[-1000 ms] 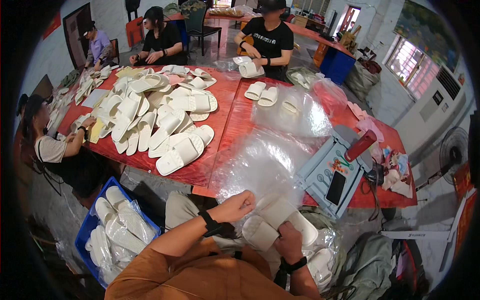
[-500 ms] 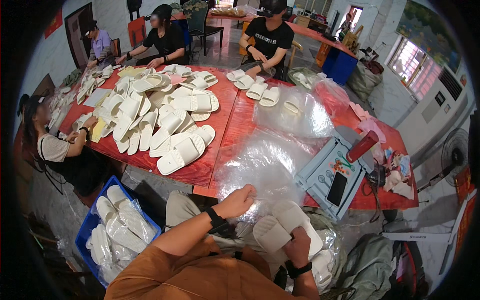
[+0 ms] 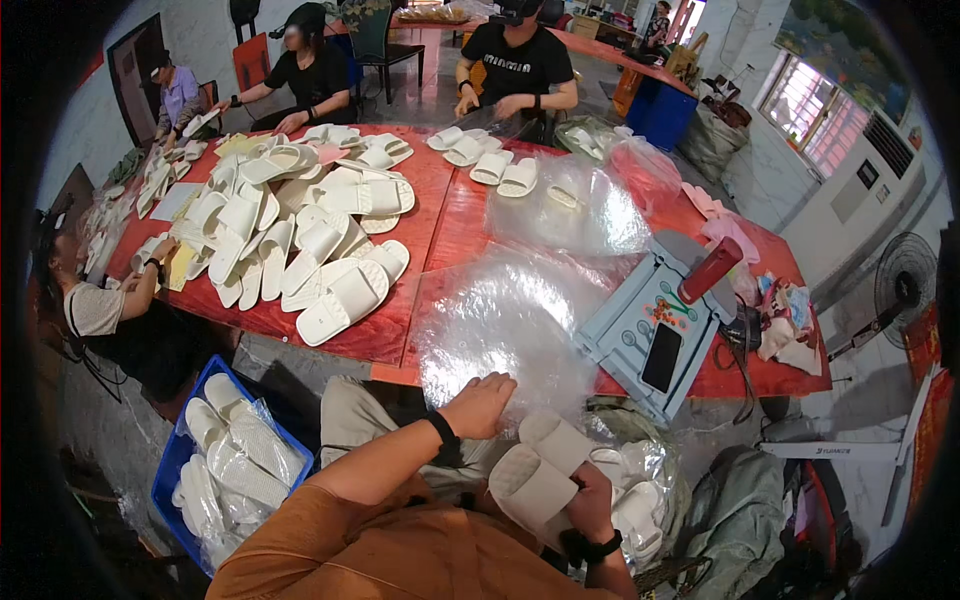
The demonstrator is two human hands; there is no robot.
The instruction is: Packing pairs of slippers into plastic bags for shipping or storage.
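left hand (image 3: 480,405): flat clear bags (image 3: 510,325) lay ahead, open air above | centre: bare red surface (image 3: 440,240) ran between bags and slipper pile (image 3: 270,210), which blocked leftward | right: grey-blue plastic stand (image 3: 640,300) with red cylinder (image 3: 712,274) obstructed

The slippers (image 3: 535,490) are coloured cream, the crate (image 3: 168,512) blue and the shirt (image 3: 400,550) rust-brown; the worktop (image 3: 428,225) is streaked in reds.

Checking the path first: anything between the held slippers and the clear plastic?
Nothing visible; the left hand is at the near edge of the clear plastic, left of the slippers in the right hand.
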